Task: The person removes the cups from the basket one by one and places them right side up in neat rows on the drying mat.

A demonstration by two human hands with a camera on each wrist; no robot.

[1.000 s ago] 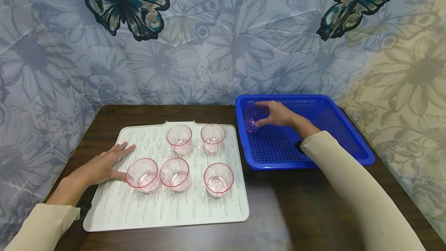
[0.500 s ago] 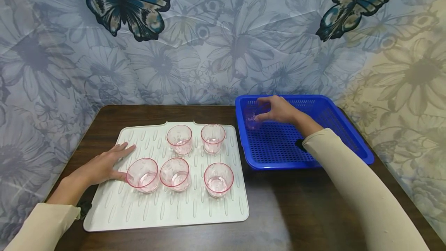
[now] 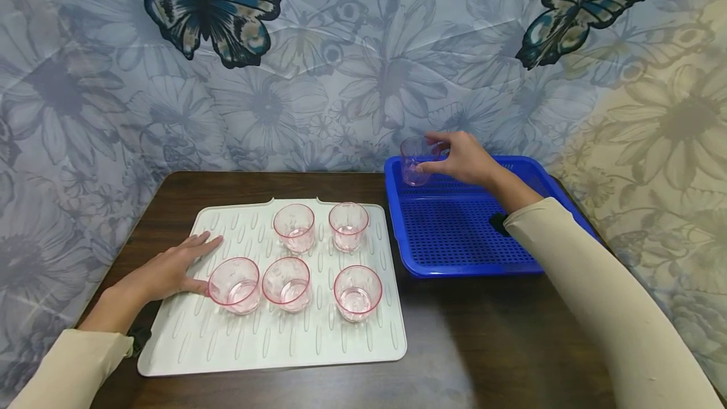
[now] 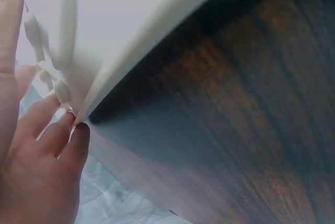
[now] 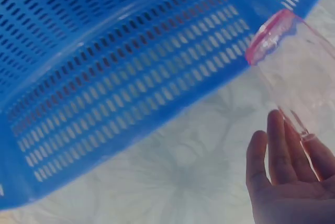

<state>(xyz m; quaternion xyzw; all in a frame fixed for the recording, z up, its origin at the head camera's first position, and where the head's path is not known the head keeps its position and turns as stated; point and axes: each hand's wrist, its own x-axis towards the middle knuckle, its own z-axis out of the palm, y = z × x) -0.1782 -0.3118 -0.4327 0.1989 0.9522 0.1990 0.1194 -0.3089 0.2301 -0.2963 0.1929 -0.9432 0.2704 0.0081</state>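
Observation:
In the head view, my right hand [image 3: 462, 158] grips a clear pinkish drinking glass [image 3: 413, 160], raised at the back left of the blue basket [image 3: 466, 270]. The right wrist view catches this glass [image 5: 306, 72] beside the fingers, its pink end toward the basket wall. My left hand [image 3: 165, 273] rests on the left side of a white ribbed draining tray [image 3: 227, 355], fingers spread, thumb close to the front-left glass [image 3: 234, 286]. Several pink-rimmed glasses stand on the tray, among them a front-middle glass [image 3: 286, 286] and a front-right glass [image 3: 358, 295].
Tray and basket stand side by side on a dark wooden table [image 3: 454, 346]. Toward the back of the tray are two more glasses, a left one [image 3: 294, 229] and a right one [image 3: 348, 227]. A butterfly-patterned cloth [image 3: 341, 81] hangs right behind the table.
My right hand has lifted the glass from inside the basket's left end up to about the height of its back rim. The left hand has stayed in place on the tray.

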